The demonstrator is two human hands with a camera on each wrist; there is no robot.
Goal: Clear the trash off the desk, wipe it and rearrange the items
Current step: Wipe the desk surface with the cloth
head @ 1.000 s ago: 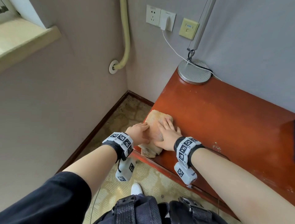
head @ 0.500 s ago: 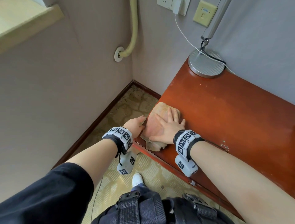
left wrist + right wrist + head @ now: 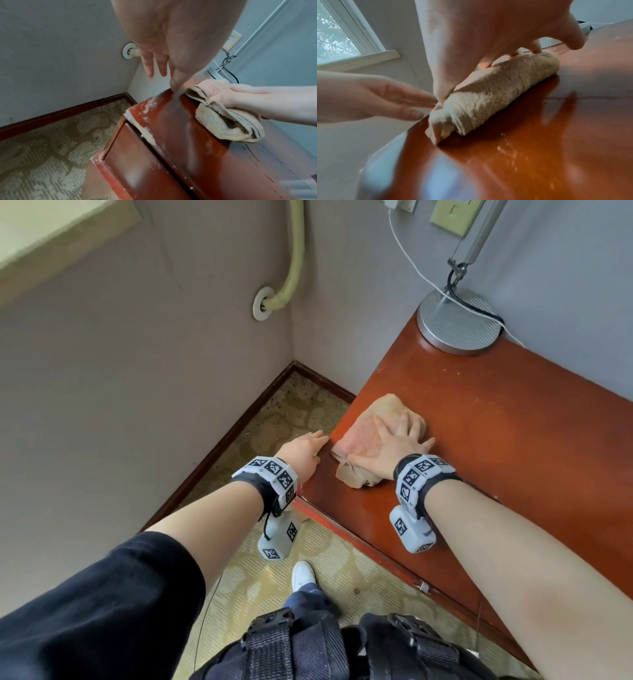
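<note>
A person's right hand [image 3: 394, 448] presses flat, fingers spread and straight, on a folded beige cloth [image 3: 371, 428] at the left end of a red-brown desk [image 3: 496, 422]. Compared with a second ago, the left hand [image 3: 301, 451] has come off the cloth: it then rested on the cloth's left side, and it now sits just beside it at the desk's end edge, fingers straight and relaxed, holding nothing (its thumb tip appears to touch the edge in the left wrist view). The cloth itself has shifted slightly inward from that edge, its near corner no longer hanging over the front. The cloth lies as a loose folded roll under the right palm, its long axis running from the wrist side out past the fingertips, toward the back wall; its open, layered end points back toward the person, below the heel of the hand. Beyond the right fingertips, well apart from the cloth, a lamp's round silver base [image 3: 459, 326] stands at the desk's back corner, a white cable [image 3: 407, 254] trailing across it.
</note>
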